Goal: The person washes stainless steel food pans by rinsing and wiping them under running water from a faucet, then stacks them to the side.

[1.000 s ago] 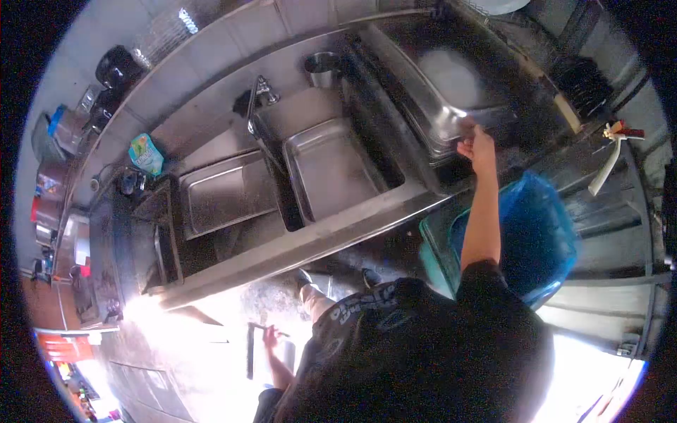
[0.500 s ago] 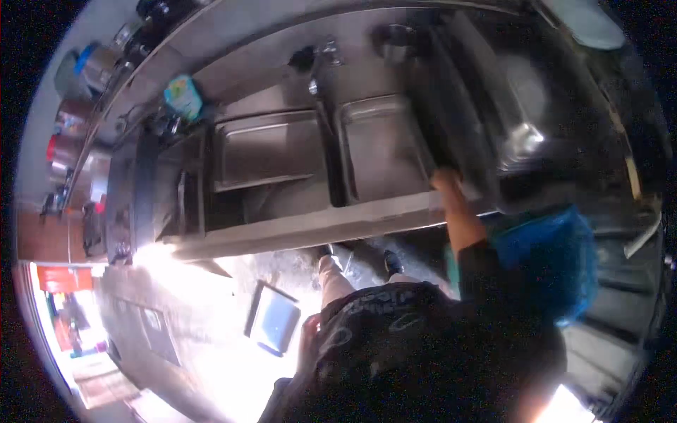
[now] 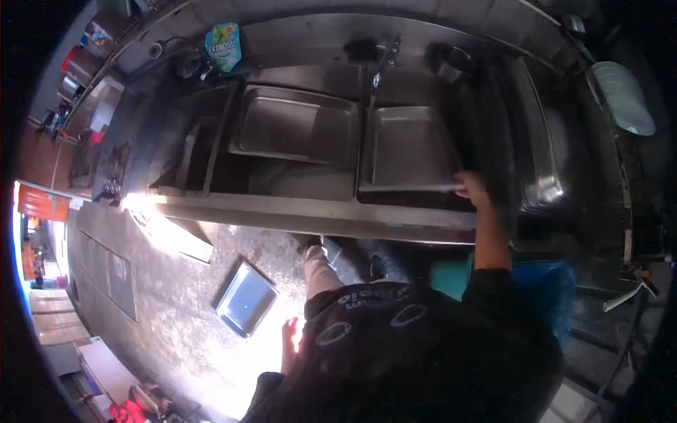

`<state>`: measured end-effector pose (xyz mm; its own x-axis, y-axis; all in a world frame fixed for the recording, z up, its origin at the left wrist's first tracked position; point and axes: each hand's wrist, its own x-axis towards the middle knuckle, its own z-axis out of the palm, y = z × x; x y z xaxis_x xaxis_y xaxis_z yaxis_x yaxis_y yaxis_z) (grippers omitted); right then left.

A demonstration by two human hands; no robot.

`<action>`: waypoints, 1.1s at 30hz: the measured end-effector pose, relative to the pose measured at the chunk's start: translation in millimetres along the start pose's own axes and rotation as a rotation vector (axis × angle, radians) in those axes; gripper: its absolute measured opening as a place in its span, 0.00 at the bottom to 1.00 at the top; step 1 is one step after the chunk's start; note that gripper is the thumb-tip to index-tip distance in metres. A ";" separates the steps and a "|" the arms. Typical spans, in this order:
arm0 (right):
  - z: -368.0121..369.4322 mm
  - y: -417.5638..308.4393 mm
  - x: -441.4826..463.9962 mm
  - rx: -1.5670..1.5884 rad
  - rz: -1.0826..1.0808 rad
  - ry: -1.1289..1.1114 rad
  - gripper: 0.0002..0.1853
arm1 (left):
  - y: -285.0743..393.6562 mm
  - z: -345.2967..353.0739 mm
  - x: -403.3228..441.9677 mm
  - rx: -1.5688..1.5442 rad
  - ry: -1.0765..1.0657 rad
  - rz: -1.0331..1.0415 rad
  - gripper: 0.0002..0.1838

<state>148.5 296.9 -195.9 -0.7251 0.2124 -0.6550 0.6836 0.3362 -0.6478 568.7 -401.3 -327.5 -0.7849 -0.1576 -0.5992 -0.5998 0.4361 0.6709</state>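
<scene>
My right hand (image 3: 472, 189) is closed on the near right corner of a metal tray (image 3: 409, 151) in the right sink basin. My left hand (image 3: 290, 340) hangs low by my body, near a shallow tray (image 3: 247, 299) on the floor; its fingers are small and blurred by glare. Another metal tray (image 3: 300, 125) rests tilted in the middle basin, left of the tap (image 3: 377, 77).
A green and blue pouch (image 3: 223, 48) and a metal cup (image 3: 453, 65) stand behind the sinks. Stacked metal pans (image 3: 541, 192) lie on the right counter, with white plates (image 3: 622, 97) beyond. A blue bag (image 3: 553, 285) hangs below the counter's right part.
My right hand has left the stacked pans, moved left and taken hold of the tray in the right basin. That tray's near edge is now raised. The view has turned left.
</scene>
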 end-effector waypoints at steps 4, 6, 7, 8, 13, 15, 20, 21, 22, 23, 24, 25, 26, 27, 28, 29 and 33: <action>21.7 -57.8 -64.6 0.640 0.004 0.072 0.06 | 68.0 16.6 40.9 -0.189 0.006 -0.126 0.15; 23.1 -65.5 -61.7 0.648 -0.035 0.142 0.08 | 104.6 21.2 52.0 -0.182 0.049 -0.102 0.15; 18.8 -72.1 -64.3 0.650 -0.043 0.140 0.08 | 127.1 22.5 57.9 -0.109 0.104 -0.020 0.15; 12.7 -82.6 -70.9 0.590 -0.111 0.143 0.09 | 164.1 18.8 61.3 0.034 0.219 0.152 0.14; -2.1 -126.6 -126.5 0.360 -0.252 0.184 0.11 | 405.9 23.2 42.6 0.022 0.201 0.787 0.11; 0.9 -131.0 -137.5 0.364 -0.269 0.176 0.12 | 480.8 46.5 41.4 0.205 0.115 1.119 0.18; 10.2 -139.1 -145.2 0.399 -0.321 0.235 0.18 | 571.6 112.3 55.3 0.507 0.124 1.176 0.23; 8.6 -136.6 -147.0 0.418 -0.322 0.273 0.19 | 569.9 127.5 71.5 0.537 0.078 1.111 0.23; 5.4 -136.9 -157.0 0.430 -0.322 0.297 0.19 | 572.4 139.6 76.6 0.568 0.025 1.049 0.24; 3.5 -137.7 -171.4 0.369 -0.363 0.211 0.21 | 576.3 141.4 72.6 0.574 0.003 1.074 0.24; 2.2 -136.0 -183.6 0.312 -0.401 0.127 0.23 | 576.9 136.3 71.4 0.522 0.036 1.124 0.23; 0.6 -132.9 -189.2 0.333 -0.392 0.155 0.23 | 577.9 130.7 69.3 0.470 0.067 1.170 0.22; -1.2 -131.3 -191.3 0.271 -0.376 0.127 0.27 | 580.3 128.0 68.3 0.480 0.040 1.188 0.22; -2.0 -129.0 -193.9 0.206 -0.361 0.093 0.30 | 583.2 124.7 67.9 0.469 0.040 1.184 0.21; -1.9 -127.1 -198.8 0.219 -0.354 0.108 0.30 | 585.8 123.2 66.9 0.457 0.044 1.178 0.21; -1.9 -128.0 -205.2 0.227 -0.383 0.113 0.31 | 587.9 123.0 64.7 0.463 0.031 1.190 0.21; -4.6 -130.5 -226.4 0.363 -0.532 0.063 0.32 | 601.1 106.7 51.3 0.470 0.132 1.218 0.19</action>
<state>223.0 209.2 38.7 -0.9685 0.1594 -0.1915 0.2062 0.0813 -0.9751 184.6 -52.7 -1.5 -0.8063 0.4810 0.3443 0.5905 0.6204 0.5162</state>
